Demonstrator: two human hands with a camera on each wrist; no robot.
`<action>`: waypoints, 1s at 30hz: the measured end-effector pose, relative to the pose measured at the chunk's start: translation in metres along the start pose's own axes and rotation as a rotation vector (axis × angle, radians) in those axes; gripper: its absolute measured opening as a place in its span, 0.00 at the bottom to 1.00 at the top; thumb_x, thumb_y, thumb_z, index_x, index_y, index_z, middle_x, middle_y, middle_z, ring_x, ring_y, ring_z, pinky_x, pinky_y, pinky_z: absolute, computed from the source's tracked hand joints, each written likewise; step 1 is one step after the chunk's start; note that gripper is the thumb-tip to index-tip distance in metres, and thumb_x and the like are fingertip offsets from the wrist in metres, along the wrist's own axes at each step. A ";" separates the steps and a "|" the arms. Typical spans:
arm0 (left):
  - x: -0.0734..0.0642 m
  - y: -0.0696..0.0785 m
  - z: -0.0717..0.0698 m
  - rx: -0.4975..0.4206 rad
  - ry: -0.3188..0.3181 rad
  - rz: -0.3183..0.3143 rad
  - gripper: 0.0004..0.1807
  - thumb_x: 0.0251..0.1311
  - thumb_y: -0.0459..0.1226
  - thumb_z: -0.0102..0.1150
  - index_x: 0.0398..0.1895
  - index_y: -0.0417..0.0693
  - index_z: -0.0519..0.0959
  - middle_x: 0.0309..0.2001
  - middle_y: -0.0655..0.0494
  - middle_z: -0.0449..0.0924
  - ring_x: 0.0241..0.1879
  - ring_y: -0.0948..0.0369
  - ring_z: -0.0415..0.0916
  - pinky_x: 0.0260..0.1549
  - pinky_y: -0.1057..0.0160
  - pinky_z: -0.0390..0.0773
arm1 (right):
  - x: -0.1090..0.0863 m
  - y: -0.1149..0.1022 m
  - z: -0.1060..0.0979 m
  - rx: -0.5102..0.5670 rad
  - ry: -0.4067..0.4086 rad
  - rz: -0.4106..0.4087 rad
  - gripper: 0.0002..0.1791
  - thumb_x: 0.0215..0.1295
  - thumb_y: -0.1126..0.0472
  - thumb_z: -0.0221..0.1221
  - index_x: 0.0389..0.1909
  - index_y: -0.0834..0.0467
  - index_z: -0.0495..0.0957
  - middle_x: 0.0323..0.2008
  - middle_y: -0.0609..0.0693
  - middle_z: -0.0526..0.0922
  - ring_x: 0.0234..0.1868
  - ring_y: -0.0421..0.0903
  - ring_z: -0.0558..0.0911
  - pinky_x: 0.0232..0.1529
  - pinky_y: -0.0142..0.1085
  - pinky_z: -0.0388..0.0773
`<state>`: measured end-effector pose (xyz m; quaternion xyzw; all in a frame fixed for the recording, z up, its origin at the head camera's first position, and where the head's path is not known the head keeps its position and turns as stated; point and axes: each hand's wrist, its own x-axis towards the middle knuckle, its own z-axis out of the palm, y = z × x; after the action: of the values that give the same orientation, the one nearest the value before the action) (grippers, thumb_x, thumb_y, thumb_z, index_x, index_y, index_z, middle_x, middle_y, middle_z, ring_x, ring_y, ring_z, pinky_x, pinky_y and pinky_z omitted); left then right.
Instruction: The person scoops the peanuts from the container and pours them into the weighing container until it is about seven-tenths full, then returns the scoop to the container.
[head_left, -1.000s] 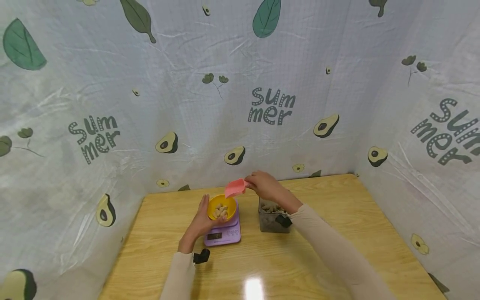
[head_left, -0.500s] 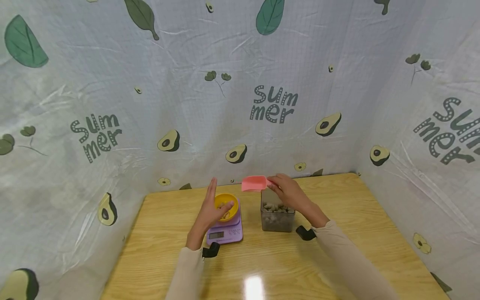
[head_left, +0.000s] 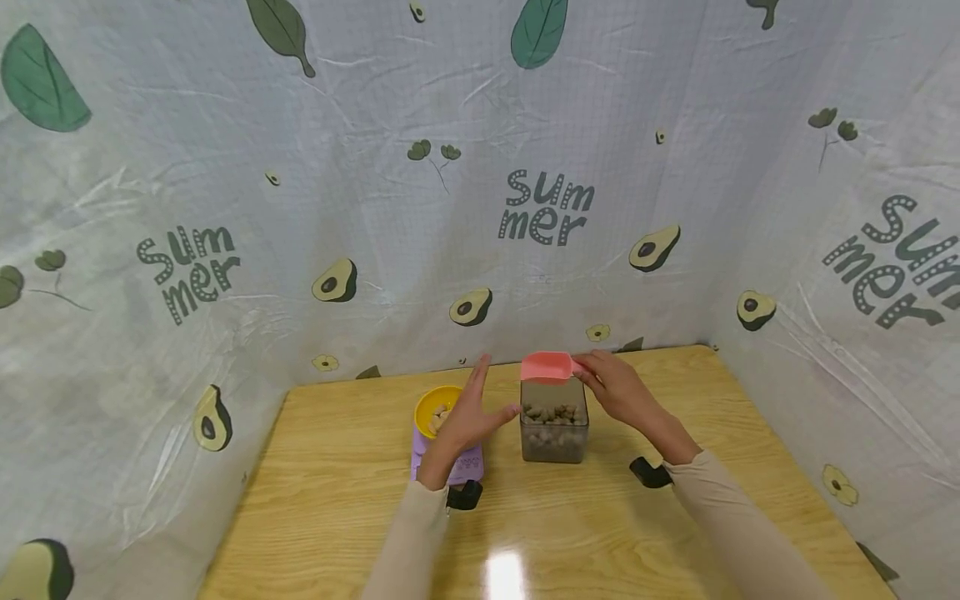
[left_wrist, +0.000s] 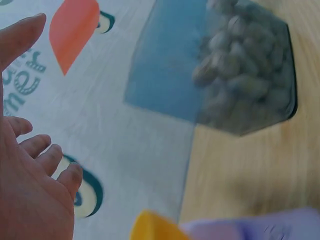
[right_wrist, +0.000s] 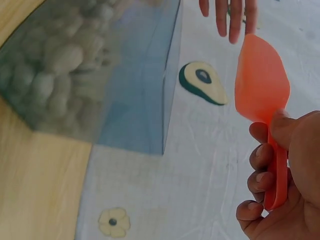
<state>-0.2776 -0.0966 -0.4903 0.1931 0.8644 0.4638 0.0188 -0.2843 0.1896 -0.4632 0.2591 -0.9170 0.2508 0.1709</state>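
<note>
My right hand [head_left: 621, 390] grips the handle of a pink-orange scoop [head_left: 547, 367], fingers wrapped round it in the right wrist view. The scoop's blade hangs above the clear bin [head_left: 553, 450] and looks bare inside. Inside the bin lie peanuts in their shells [left_wrist: 240, 65]. With fingers stretched out and nothing held, my left hand [head_left: 467, 418] is between the bowl and the bin. A yellow bowl [head_left: 427, 407] with several peanuts [head_left: 437, 417] sits on a purple kitchen scale [head_left: 468, 467]. My left hand and wrist hide part of both in the head view.
The wooden table [head_left: 322, 467] runs back to a white sheet [head_left: 405, 225] printed with avocados and leaves, which also hangs at both sides. A black wrist camera [head_left: 465, 495] shows below my left hand, and another one [head_left: 649, 472] by my right wrist.
The scoop has moved right in my right hand, from beside the bowl to above the bin. My left hand has left the bowl's side and moved right, toward the bin.
</note>
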 end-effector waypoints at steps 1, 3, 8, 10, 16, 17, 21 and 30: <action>0.003 0.001 0.005 -0.006 -0.012 -0.002 0.59 0.53 0.66 0.61 0.80 0.65 0.37 0.81 0.55 0.37 0.79 0.47 0.42 0.72 0.36 0.52 | -0.001 0.002 -0.002 -0.011 -0.005 0.002 0.14 0.72 0.58 0.55 0.53 0.58 0.80 0.43 0.53 0.84 0.43 0.51 0.81 0.41 0.47 0.78; 0.009 0.002 0.015 0.013 -0.049 -0.003 0.60 0.53 0.66 0.61 0.80 0.61 0.38 0.81 0.53 0.37 0.79 0.46 0.43 0.72 0.37 0.53 | -0.004 0.007 -0.006 -0.034 -0.019 0.005 0.14 0.72 0.58 0.54 0.54 0.58 0.80 0.44 0.54 0.84 0.45 0.53 0.81 0.43 0.49 0.78; 0.022 -0.004 0.038 0.093 -0.148 0.016 0.63 0.52 0.71 0.57 0.80 0.55 0.35 0.81 0.52 0.34 0.79 0.47 0.42 0.72 0.40 0.56 | -0.007 0.013 -0.016 -0.105 -0.053 -0.024 0.14 0.73 0.59 0.53 0.52 0.61 0.80 0.40 0.53 0.83 0.42 0.52 0.80 0.43 0.48 0.78; 0.025 -0.008 0.044 0.083 -0.166 0.008 0.64 0.51 0.71 0.56 0.80 0.57 0.33 0.81 0.53 0.32 0.79 0.47 0.41 0.72 0.41 0.56 | -0.007 0.015 -0.019 -0.131 -0.065 -0.050 0.14 0.73 0.59 0.54 0.51 0.62 0.80 0.36 0.52 0.81 0.38 0.50 0.79 0.41 0.46 0.77; 0.027 -0.013 0.051 0.017 -0.194 -0.055 0.64 0.51 0.69 0.60 0.79 0.64 0.30 0.81 0.56 0.29 0.78 0.46 0.43 0.72 0.41 0.56 | -0.007 0.019 -0.024 -0.242 -0.087 -0.134 0.11 0.69 0.60 0.59 0.47 0.61 0.82 0.30 0.49 0.77 0.29 0.43 0.73 0.32 0.38 0.71; 0.027 -0.013 0.051 0.015 -0.200 -0.064 0.64 0.51 0.69 0.60 0.79 0.64 0.30 0.81 0.56 0.29 0.78 0.46 0.43 0.72 0.41 0.56 | -0.007 0.019 -0.024 -0.261 -0.090 -0.149 0.11 0.68 0.60 0.60 0.46 0.60 0.82 0.29 0.49 0.77 0.28 0.42 0.72 0.31 0.37 0.70; 0.026 -0.014 0.053 -0.002 -0.203 -0.076 0.63 0.51 0.68 0.61 0.80 0.61 0.33 0.81 0.52 0.34 0.78 0.45 0.45 0.72 0.41 0.57 | -0.004 0.021 -0.024 -0.328 -0.095 -0.207 0.09 0.65 0.60 0.63 0.43 0.58 0.83 0.27 0.48 0.75 0.26 0.42 0.71 0.29 0.35 0.69; 0.024 -0.015 0.063 -0.045 -0.142 -0.061 0.61 0.54 0.62 0.63 0.80 0.54 0.36 0.80 0.44 0.40 0.77 0.44 0.48 0.72 0.42 0.57 | 0.006 0.019 -0.023 -0.649 -0.152 -0.431 0.11 0.58 0.58 0.69 0.40 0.54 0.80 0.33 0.48 0.78 0.36 0.47 0.78 0.37 0.41 0.76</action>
<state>-0.2909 -0.0459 -0.5346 0.1985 0.8559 0.4673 0.0983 -0.2954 0.2136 -0.4489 0.3959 -0.8833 -0.1134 0.2240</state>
